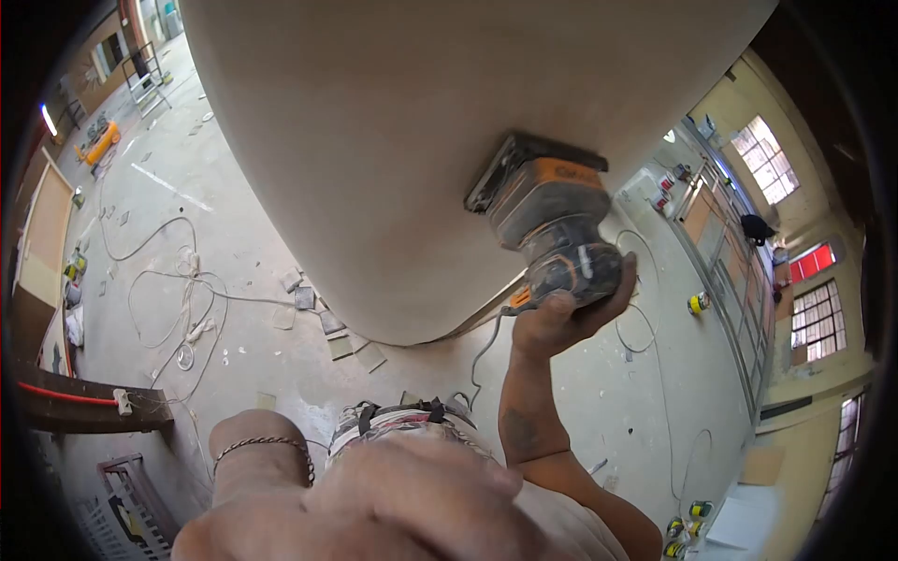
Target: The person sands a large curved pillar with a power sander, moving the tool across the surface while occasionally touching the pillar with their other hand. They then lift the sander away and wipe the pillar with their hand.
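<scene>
My right hand (563, 323) grips the rounded top of a dark, dusty orbital sander (554, 210) with orange trim. The sander's square pad lies against or very close to a large, smooth, pale curved panel (374, 159) that fills the upper middle of the view. From the sander's rear a grey cord (479, 363) hangs toward the floor. My left hand (421, 496) is held close under the camera, large and blurred, in front of my chest. How its fingers are set cannot be made out. A chain bracelet (267, 442) circles the left arm.
White extension cables (190, 273) coil over the dusty floor at left. Several used sanding sheets (335, 327) lie below the panel's rounded end. A dark beam (94, 409) with a red strip juts in at left. Metal framing (725, 299) and tins (698, 303) stand at right.
</scene>
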{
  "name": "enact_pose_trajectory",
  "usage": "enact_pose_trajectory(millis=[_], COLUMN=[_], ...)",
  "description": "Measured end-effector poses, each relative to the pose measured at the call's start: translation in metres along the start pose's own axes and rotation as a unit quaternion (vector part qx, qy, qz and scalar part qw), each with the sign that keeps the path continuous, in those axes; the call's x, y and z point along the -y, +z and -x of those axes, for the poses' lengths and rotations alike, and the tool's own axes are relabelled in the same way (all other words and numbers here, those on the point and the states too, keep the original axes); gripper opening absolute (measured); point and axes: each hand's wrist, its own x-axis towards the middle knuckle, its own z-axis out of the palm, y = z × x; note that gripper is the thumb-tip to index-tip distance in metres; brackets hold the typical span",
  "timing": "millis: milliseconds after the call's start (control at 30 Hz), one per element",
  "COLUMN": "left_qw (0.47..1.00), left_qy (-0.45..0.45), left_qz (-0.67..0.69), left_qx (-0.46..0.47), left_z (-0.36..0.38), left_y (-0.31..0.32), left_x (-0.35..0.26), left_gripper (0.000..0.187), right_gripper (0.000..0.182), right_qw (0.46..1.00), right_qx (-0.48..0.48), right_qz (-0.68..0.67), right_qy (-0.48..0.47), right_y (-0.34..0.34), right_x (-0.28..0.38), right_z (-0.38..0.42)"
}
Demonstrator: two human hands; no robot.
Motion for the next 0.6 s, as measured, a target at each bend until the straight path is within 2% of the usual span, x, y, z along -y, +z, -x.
enact_pose_trajectory(millis=[33, 100, 133, 233, 300, 367, 433, 500, 533, 600], left_qw=[0.958, 0.837, 0.839, 0.814, 0.785, 0.784, 0.814, 0.826, 0.827, 0.846], left_qy=[-0.031, -0.054, -0.048, -0.113, -0.217, -0.248, -0.202, -0.197, -0.219, -0.165], left_qz=[-0.286, -0.541, -0.534, -0.568, -0.559, -0.553, -0.543, -0.525, -0.517, -0.505], left_qx=[-0.017, -0.062, -0.093, -0.030, -0.154, -0.132, 0.038, 0.067, 0.017, 0.047], left_z=[-0.010, -0.014, -0.010, -0.002, 0.002, 0.003, 0.005, 0.004, 0.000, -0.003], left_y=[0.001, 0.012, 0.022, 0.029, 0.085, 0.087, 0.041, 0.037, 0.047, 0.037], left_x=[-0.022, -0.036, -0.037, -0.072, -0.090, -0.104, -0.122, -0.128, -0.130, -0.119], left_gripper=[0.021, 0.023, 0.025, 0.032, 0.034, 0.033, 0.030, 0.029, 0.028, 0.023], right_gripper=[0.096, 0.096, 0.098, 0.097, 0.093, 0.090, 0.088, 0.086, 0.085, 0.081], right_qw=[1.000, 0.999, 0.999, 1.000, 0.999, 0.998, 0.994, 0.988, 0.987, 0.981], right_qx=[-0.002, -0.010, -0.011, -0.009, -0.005, -0.010, -0.017, -0.030, -0.032, -0.029], right_qz=[-0.011, -0.034, -0.032, 0.018, 0.034, 0.061, 0.096, 0.121, 0.108, 0.121], right_qy=[0.006, 0.017, 0.024, -0.012, -0.013, -0.006, -0.040, -0.089, -0.111, -0.148], right_y=[0.001, 0.002, 0.000, 0.003, 0.004, 0.005, 0.008, 0.010, 0.014, 0.017], right_x=[-0.005, -0.013, -0.016, -0.017, -0.016, -0.004, 0.012, 0.020, 0.025, 0.040], right_z=[0.013, 0.035, 0.044, 0.057, 0.057, 0.047, 0.023, -0.004, -0.022, -0.055])
